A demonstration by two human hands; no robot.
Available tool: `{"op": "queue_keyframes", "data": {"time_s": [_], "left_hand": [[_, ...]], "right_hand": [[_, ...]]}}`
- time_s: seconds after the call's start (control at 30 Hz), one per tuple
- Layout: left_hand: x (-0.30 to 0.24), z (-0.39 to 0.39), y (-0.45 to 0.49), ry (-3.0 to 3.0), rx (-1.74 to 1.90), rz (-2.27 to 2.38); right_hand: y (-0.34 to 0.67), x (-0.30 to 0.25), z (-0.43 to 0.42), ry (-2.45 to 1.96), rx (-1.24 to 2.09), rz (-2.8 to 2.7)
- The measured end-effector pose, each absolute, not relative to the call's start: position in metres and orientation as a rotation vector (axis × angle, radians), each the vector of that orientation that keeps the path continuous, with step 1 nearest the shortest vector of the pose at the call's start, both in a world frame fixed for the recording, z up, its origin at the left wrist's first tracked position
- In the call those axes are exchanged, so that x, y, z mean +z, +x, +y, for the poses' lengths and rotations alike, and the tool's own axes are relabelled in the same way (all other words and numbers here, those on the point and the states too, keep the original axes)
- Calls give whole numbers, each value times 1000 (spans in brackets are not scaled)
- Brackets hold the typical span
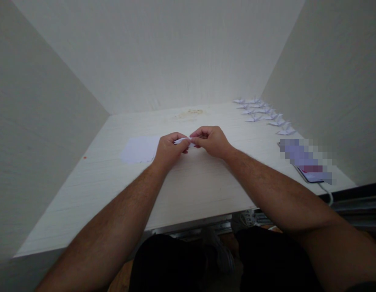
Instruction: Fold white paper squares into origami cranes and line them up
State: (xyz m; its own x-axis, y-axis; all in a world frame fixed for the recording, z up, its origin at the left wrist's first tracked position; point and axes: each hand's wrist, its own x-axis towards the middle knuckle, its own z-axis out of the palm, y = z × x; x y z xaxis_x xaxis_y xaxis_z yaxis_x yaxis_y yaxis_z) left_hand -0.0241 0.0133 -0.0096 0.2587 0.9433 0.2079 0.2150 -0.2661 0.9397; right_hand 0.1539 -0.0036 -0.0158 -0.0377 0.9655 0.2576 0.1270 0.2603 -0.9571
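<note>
Between my two hands, above the middle of the white table, is a small piece of folded white paper. My left hand is closed on its left part, thumb on top and fingers beneath. At its right end my right hand pinches the paper between thumb and fingertips. The fingers cover much of the paper, so its exact folded shape is hidden. Just left of my left hand, white paper sheets lie flat on the table.
Several folded paper cranes stand in rows at the back right of the table. A phone with a blurred screen and a white cable lies at the right. Walls enclose the back and both sides.
</note>
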Motion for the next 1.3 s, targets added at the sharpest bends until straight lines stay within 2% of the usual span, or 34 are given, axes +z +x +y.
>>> {"op": "queue_keyframes", "data": {"time_s": [1.0, 1.3], "left_hand": [[-8, 11, -21, 1737, 1127, 1153], [-8, 10, -21, 1748, 1154, 1175]], "right_hand": [[153, -14, -5, -1123, 965, -1426], [153, -15, -7, -1138, 855, -1485]]}}
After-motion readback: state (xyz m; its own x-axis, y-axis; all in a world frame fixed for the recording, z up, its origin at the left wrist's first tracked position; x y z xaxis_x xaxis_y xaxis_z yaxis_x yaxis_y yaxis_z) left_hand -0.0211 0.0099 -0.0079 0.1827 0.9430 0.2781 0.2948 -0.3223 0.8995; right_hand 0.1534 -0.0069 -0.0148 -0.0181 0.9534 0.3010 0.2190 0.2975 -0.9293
